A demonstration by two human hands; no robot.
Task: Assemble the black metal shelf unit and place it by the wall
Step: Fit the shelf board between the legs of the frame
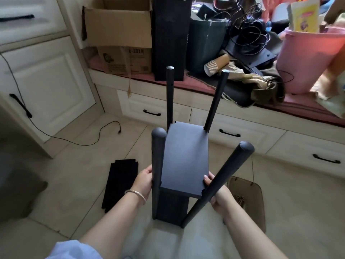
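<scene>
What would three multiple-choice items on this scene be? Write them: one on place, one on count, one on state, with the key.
1. The spare black panels lie: A) on the floor left of the shelf unit B) in the pink bucket C) on the bench
2. Poles rising from the unit: A) two B) four C) six
3. The hands: A) both idle B) left hand and right hand grip the unit C) only the left grips

Key: 1 A, they lie on the tiles; 2 B, four pole tops show; 3 B, each hand grips a side.

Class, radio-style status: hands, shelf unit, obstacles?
Left hand and right hand grip near posts. Shelf unit upright, two shelves fitted. Spare black panels on floor, left.
</scene>
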